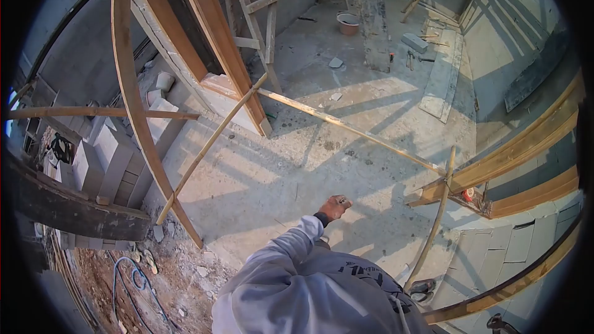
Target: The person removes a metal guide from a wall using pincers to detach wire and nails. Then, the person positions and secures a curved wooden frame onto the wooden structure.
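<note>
My left hand [335, 207] is stretched out in front of my body over the concrete floor, at the end of a light grey sleeve with a dark cuff. Its fingers are curled together; something small may be between them, but I cannot make it out. The hand is nearest to the bare sunlit floor [247, 179], below a long thin pole [346, 125] that runs across between two wooden frames. My right hand does not show.
Wooden door frames [229, 43] stand at the upper left and right [526, 148], with bamboo braces [210, 148]. Light blocks [111, 154] are stacked left, beside rubble and a blue hose [139, 278]. Farther back are a bucket [348, 23], a plank [442, 80] and hand tools.
</note>
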`<state>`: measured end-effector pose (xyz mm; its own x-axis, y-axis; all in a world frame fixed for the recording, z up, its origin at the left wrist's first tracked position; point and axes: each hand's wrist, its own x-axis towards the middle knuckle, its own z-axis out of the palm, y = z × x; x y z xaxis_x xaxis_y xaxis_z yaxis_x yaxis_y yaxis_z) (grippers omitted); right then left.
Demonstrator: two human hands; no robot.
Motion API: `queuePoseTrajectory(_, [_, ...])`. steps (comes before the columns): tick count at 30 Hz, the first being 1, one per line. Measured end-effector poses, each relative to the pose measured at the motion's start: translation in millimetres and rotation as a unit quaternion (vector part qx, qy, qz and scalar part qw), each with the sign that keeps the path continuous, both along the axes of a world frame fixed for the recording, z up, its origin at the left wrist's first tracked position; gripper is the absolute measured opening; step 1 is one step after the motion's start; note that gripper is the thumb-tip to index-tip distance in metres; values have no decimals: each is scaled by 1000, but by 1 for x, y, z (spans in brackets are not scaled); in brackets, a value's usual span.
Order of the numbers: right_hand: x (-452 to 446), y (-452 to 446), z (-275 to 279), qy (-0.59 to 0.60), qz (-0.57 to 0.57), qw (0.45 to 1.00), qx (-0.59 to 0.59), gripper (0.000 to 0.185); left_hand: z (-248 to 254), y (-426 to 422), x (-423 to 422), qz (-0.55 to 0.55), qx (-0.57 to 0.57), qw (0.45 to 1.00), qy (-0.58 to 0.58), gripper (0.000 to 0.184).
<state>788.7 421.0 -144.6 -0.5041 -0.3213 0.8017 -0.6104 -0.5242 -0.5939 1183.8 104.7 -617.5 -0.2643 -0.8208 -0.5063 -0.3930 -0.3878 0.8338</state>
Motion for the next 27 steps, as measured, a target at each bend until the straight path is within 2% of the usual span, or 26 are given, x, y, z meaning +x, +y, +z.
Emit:
queuePoseTrajectory(3, [19,-99,-37,-59,121,986,96,43,19,-28,13,37,-89,995,34,42])
queuePoseTrajectory(4, [25,-141,-60,-84,148,974,147,43,26,-34,13,28,-75,996,43,41])
queuePoseTrajectory(6, [63,-232,-111,-94,162,953,237,28,39,-49,15,14,-57,996,61,38])
queuePoseTrajectory(9, [107,-323,-186,-8,243,919,309,25,43,-59,8,49,51,981,183,41])
queuePoseTrajectory(10, [119,-348,-216,15,291,910,297,24,52,-59,6,56,82,973,207,41])
queuePoseTrajectory(11, [135,-367,-224,117,256,902,326,24,66,-59,5,62,113,965,230,41])
queuePoseTrajectory(12, [153,-383,-234,78,296,884,353,26,79,-62,1,69,140,955,252,42])
queuePoseTrajectory(15, [201,-429,-252,168,385,867,269,26,112,-71,-6,99,180,909,362,51])
queuePoseTrajectory(16, [215,-441,-256,202,411,857,237,24,98,-78,-7,92,165,880,435,70])
queuePoseTrajectory(18, [237,-456,-266,243,473,823,199,25,83,-97,-15,211,131,833,495,70])
queuePoseTrajectory(20, [254,-468,-283,257,538,783,177,28,92,-125,-8,257,114,777,563,66])
queuePoseTrajectory(21, [257,-478,-292,265,549,772,181,29,99,-138,-5,260,142,762,576,64])
queuePoseTrajectory(23, [267,-505,-310,277,565,755,183,31,103,-166,13,258,197,737,593,59])
queuePoseTrajectory(24, [269,-521,-317,311,560,745,189,36,86,-182,19,289,227,739,565,50])
queuePoseTrajectory(26, [273,-536,-318,330,561,706,281,38,50,-197,33,329,254,731,542,45])
queuePoseTrajectory(27, [278,-561,-313,349,551,691,311,40,49,-231,42,335,251,733,536,43])
